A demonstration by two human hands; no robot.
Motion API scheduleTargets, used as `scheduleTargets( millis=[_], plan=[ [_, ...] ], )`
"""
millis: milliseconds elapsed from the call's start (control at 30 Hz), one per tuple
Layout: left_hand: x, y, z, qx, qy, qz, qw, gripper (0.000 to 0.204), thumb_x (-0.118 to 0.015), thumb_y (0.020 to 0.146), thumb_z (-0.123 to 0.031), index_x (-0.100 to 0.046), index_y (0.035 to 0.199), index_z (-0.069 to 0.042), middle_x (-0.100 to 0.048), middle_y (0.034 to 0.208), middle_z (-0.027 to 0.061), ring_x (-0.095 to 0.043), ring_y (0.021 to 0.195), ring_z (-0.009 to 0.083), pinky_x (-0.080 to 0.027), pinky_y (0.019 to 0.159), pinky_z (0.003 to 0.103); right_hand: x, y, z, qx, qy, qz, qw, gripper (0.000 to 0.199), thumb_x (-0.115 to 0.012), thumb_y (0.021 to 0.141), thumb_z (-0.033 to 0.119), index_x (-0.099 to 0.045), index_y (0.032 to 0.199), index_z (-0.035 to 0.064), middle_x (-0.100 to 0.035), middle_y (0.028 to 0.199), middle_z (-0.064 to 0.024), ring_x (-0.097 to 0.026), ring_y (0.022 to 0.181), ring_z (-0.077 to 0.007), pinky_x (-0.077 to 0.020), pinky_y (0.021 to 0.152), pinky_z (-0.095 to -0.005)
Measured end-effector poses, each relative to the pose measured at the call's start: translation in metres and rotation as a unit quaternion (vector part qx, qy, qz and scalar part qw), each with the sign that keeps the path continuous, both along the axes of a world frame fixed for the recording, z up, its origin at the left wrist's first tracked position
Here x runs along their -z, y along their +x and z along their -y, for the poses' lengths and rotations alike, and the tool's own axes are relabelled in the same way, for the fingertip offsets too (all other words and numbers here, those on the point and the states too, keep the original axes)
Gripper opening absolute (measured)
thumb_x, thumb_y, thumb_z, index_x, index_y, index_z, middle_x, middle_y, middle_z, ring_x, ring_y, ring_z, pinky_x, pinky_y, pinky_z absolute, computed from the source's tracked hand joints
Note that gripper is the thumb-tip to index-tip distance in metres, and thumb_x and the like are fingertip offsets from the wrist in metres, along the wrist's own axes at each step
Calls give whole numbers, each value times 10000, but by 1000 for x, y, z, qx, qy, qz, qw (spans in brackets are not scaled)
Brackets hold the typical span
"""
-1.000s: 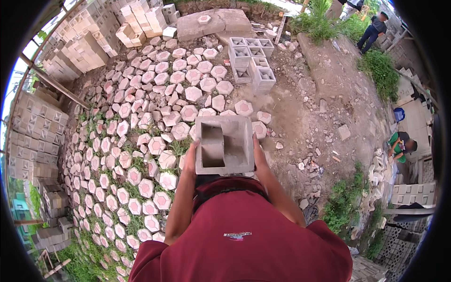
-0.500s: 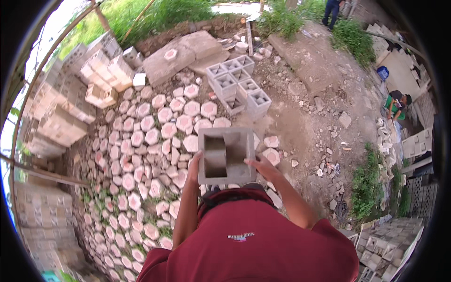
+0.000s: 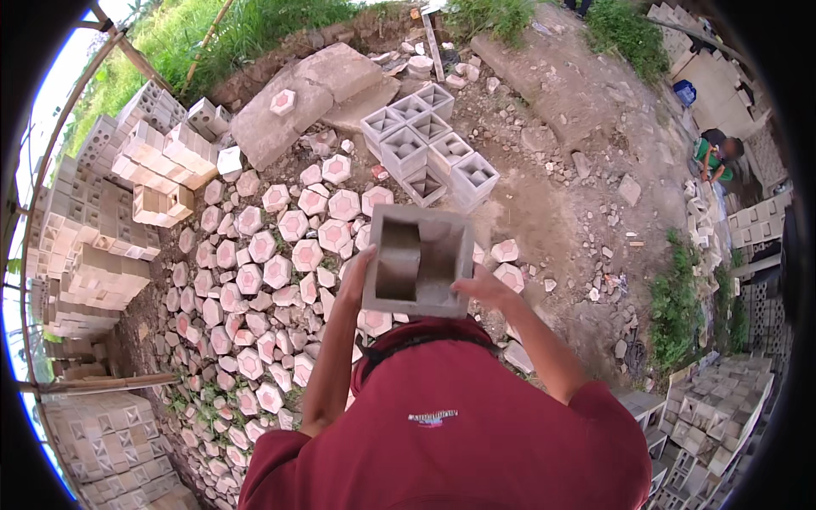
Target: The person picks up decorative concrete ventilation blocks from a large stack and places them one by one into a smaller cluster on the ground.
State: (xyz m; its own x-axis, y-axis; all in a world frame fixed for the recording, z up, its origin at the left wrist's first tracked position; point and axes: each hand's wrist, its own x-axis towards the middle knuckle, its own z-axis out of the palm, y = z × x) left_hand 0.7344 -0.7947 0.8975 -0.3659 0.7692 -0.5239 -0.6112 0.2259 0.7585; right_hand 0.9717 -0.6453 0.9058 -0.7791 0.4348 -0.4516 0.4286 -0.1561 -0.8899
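Observation:
Both my hands carry a grey hollow concrete block [image 3: 463, 263] in front of my waist, its open side facing up. My left hand [image 3: 360, 270] is closed on the block's left side wall. My right hand [image 3: 481, 287] grips the right side, the thumb on the rim and the other fingers mostly hidden. Beyond the block, a group of similar grey blocks with diagonal inner walls [image 3: 403, 145] stands on the ground, apart from the one I hold.
Hexagonal pavers [image 3: 276, 271] with reddish centres cover the ground at left among loose stones. Stacked pale blocks [image 3: 106, 276] line the far left. A broken concrete slab [image 3: 285, 136] lies at the back. On the right are rubble, weeds [image 3: 676, 289] and a crouching person [image 3: 712, 157].
The held block has come up slightly and tilted a little, still in both hands. My view has shifted, and the standing person at the top is now almost out of the picture.

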Motion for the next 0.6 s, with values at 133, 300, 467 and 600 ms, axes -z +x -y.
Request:
scheduleTargets(
  millis=[133,300,467,600],
  plan=[
    [11,-57,-84,29,18,-67,997,521,-484,852,-432,-558,1107,16,-622,946,95,-599,788,160,-483,715,299,26,-54,-84,9,-30,47,998,506,-617,752,205,-466,1192,7,-580,1002,-101,-567,905,-197,-477,785,-357],
    [30,-144,-163,37,46,-53,997,540,-453,862,-441,-532,1151,9,-613,1000,120,-614,855,193,-501,768,330,-1,-140,-155,31,-46,43,998,486,-615,748,185,-474,1181,14,-582,985,-92,-579,866,-180,-504,720,-355],
    [4,-199,-253,94,46,-48,993,445,-451,876,-360,-543,1119,1,-610,953,85,-601,825,161,-484,737,288,25,-186,-227,75,-60,12,995,488,-630,739,200,-488,1166,13,-601,927,-104,-591,828,-203,-498,619,-361],
    [34,-242,-307,106,24,-3,994,422,-467,870,-349,-543,1114,-14,-598,987,83,-591,843,160,-481,749,305,59,-223,-263,148,-41,35,987,476,-625,739,189,-484,1155,7,-595,900,-106,-589,797,-204,-490,602,-368]
  ],
)
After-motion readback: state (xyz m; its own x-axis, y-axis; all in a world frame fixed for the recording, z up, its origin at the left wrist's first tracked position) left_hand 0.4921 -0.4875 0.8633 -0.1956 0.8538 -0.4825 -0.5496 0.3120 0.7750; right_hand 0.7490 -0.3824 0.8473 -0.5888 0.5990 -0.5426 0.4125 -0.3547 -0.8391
